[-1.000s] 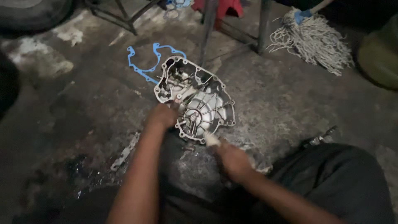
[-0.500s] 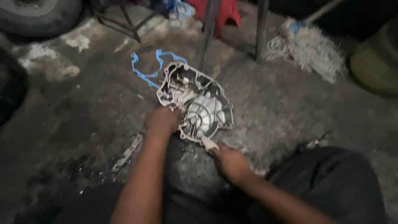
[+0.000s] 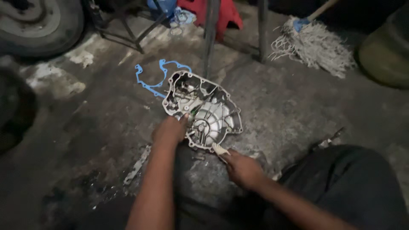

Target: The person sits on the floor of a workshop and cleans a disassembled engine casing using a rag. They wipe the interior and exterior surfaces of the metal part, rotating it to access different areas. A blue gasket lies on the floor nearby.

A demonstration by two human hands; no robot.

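A silver metal engine cover lies inside-up on the dirty concrete floor. My left hand rests on its near left edge, fingers curled against the rim. My right hand sits just below the cover's near edge and grips a small pale tool whose tip touches that edge. A blue gasket lies flat on the floor behind the cover, partly hidden by it.
A mop head lies at the back right beside a green container. Metal stand legs rise behind the cover. A tyre sits at the back left. My dark trouser knee fills the lower right.
The view has shifted slightly. Both hands stay at the cover's near edge, with the left hand a little further right along the rim and the tool still against the edge.
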